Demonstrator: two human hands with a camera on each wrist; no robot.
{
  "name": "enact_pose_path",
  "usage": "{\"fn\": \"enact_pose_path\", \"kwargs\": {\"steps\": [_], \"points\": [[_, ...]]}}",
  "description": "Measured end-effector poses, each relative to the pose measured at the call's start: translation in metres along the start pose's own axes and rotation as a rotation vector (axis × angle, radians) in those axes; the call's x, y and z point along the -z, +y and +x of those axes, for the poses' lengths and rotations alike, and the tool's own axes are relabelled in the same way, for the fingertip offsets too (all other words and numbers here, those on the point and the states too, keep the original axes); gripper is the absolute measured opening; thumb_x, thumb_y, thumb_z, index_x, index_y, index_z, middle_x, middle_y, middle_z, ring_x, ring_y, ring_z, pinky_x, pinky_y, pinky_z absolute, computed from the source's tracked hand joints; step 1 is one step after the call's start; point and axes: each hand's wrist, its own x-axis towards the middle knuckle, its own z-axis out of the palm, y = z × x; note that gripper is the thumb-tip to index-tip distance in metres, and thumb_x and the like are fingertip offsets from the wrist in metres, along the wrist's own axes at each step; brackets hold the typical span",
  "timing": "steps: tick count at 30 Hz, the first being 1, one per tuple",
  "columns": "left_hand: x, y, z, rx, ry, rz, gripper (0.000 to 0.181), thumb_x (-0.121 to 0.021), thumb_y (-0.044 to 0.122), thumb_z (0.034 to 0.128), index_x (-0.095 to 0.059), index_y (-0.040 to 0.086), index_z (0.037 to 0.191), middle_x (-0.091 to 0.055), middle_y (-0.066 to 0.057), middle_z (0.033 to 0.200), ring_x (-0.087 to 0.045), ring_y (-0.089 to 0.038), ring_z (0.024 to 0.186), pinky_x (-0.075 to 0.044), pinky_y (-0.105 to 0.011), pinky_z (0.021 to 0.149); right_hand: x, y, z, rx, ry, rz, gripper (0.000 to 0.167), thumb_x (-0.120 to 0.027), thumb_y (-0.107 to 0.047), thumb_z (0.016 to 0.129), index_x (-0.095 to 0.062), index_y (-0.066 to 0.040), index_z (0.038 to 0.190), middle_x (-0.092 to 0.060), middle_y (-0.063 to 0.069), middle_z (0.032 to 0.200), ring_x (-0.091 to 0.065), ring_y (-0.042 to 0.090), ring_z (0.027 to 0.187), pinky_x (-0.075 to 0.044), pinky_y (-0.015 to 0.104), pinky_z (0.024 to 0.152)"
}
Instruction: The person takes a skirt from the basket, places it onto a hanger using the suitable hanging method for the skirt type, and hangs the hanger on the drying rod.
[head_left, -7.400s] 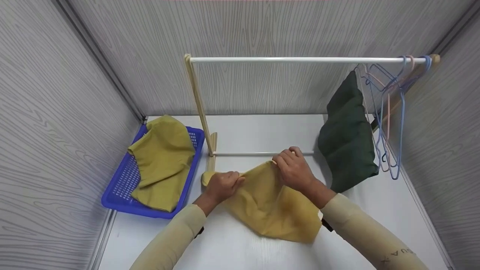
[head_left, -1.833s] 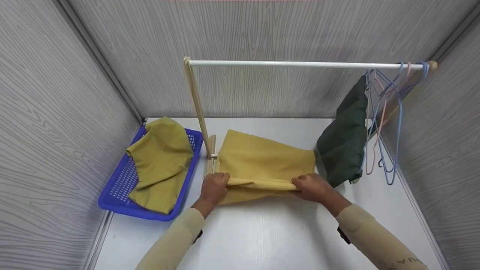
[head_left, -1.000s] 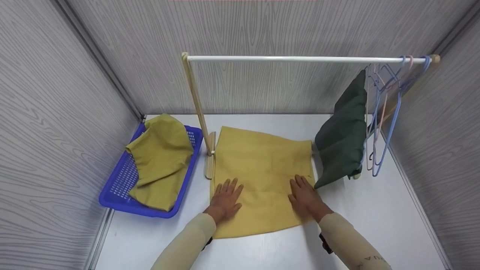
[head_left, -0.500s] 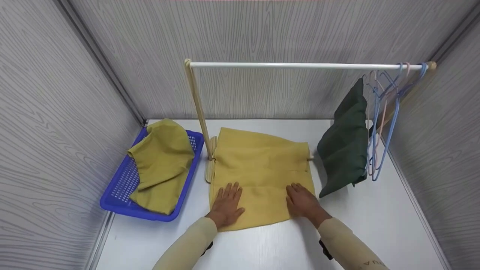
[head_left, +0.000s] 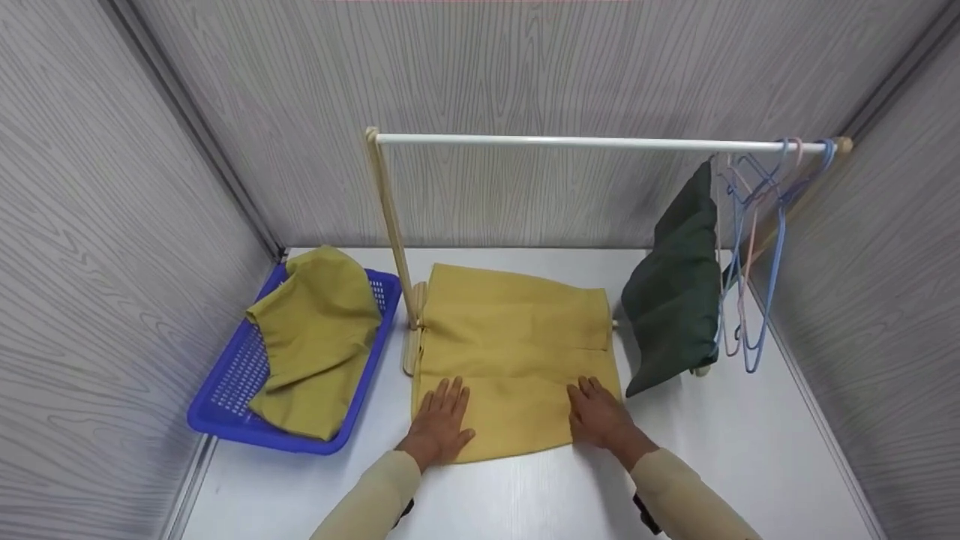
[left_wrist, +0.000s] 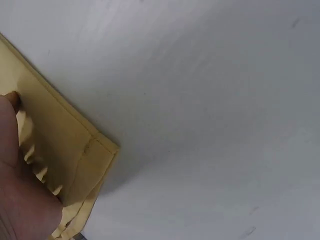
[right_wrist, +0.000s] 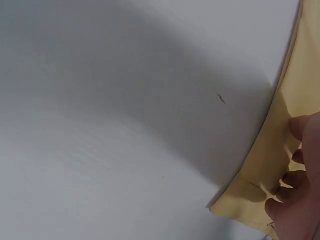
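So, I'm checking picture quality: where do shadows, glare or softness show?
Head: faint sheen on the white table in front of the yellow cloth; left wrist: pale glare near the top, soft shadow off the cloth's corner; right wrist: broad shadow slanting down to the cloth; both wrist views look slightly soft.

Bare L hand (head_left: 438, 421) palm down, fingers straight & slightly spread, thumb angled inward. Bare R hand (head_left: 597, 414) also palm down, fingers closer tog., gently bent per R-wrist view. Hands well apart, approx level. Both forearms (head_left: 376, 491), in pale-beige fabric sleeves (head_left: 686, 491) to the wrists, reach fwd & angle inward, head view.
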Motion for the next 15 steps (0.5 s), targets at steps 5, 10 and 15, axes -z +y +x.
{"fn": "enact_pose_path", "kwargs": {"steps": [5, 10, 15], "points": [[-0.024, -0.008, -0.009, -0.024, 0.038, -0.062, 0.076, -0.038, 0.051, 0.1037, -0.016, 0.004, 0.159, -0.007, -0.018, 0.167, -0.006, -0.040, 0.153, -0.010, -0.057, 0.121, 0.008, -0.016, -0.001, 0.166, 0.300, 0.001, 0.026, -0.066, -0.010, 0.094, -0.063, 0.000, 0.118, -0.063, 0.022, 0.123, -0.059, 0.037, 0.118, -0.049, 0.048, 0.098], [-0.030, -0.013, -0.005, -0.045, 0.029, -0.100, 0.078, -0.034, 0.054, 0.1037, -0.010, 0.005, 0.160, -0.001, -0.017, 0.167, 0.001, -0.040, 0.154, -0.005, -0.057, 0.121, 0.083, -0.030, 0.003, 0.286, 0.630, -0.018, 0.027, -0.072, -0.003, 0.085, -0.067, -0.004, 0.111, -0.067, 0.014, 0.106, -0.065, 0.030, 0.099, -0.055, 0.044, 0.081], [-0.034, -0.009, -0.002, -0.022, 0.032, -0.081, 0.078, -0.030, 0.058, 0.1032, -0.009, 0.009, 0.160, 0.001, -0.013, 0.168, 0.002, -0.036, 0.155, -0.003, -0.055, 0.121, 0.169, -0.014, -0.008, 0.154, 0.843, 0.044, 0.022, -0.066, 0.001, 0.087, -0.065, -0.001, 0.109, -0.064, 0.018, 0.104, -0.062, 0.031, 0.092, -0.053, 0.045, 0.076]]}}
